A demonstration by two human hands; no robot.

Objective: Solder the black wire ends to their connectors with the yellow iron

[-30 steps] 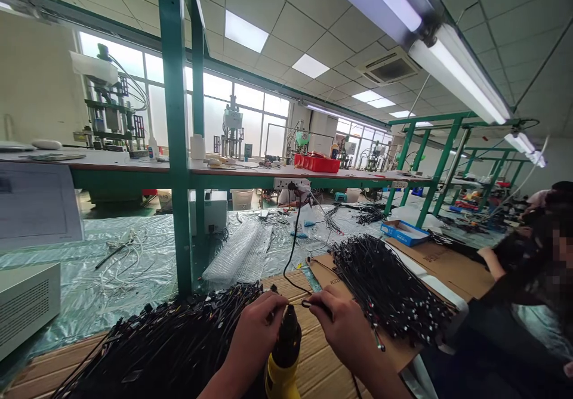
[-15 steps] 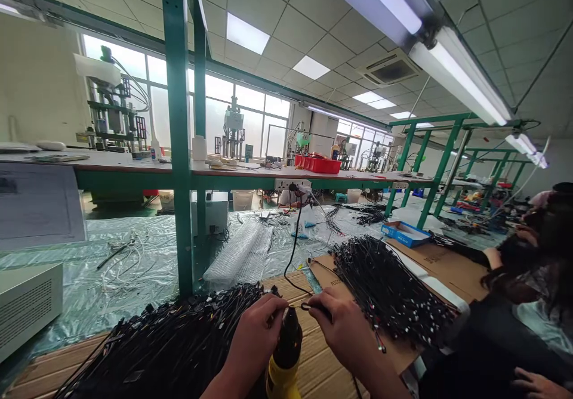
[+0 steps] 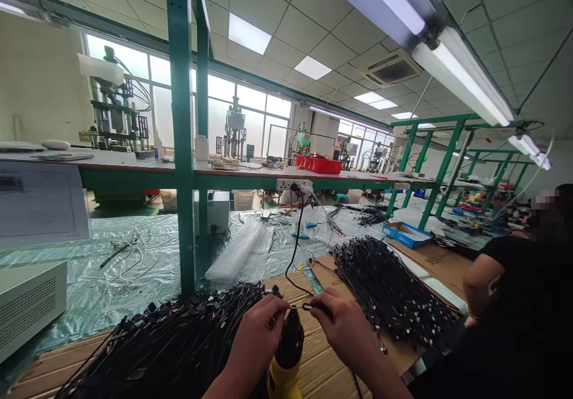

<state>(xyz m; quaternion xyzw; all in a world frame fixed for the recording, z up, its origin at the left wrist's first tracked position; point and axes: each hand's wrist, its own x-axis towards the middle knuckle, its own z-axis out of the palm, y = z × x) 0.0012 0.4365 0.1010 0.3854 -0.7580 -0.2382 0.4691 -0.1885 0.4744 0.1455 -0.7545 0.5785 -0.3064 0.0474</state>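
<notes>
A yellow heat gun [image 3: 286, 378] with a black nozzle stands upright between my hands at the bottom of the view. Just above the nozzle tip, a thin black cable [image 3: 306, 307] runs across from one hand to the other. My left hand [image 3: 257, 333] is closed in a pinch on the cable's left end, at the left of the nozzle. On the other side, my right hand [image 3: 342, 321] grips the cable, with a small black loop showing at its fingertips. The fingers partly hide what they pinch.
Beside my left arm lies a big heap of black cables [image 3: 170, 345]. Another cable bundle [image 3: 389, 291] rests on cardboard at the right. A green post [image 3: 181, 148] rises ahead, near bubble wrap [image 3: 244, 253]. A person in black [image 3: 514, 303] is close on the right.
My hands keep nearly the same hold above the nozzle. At the right, the nearby person has changed posture and now appears more upright. The view has shifted slightly.
</notes>
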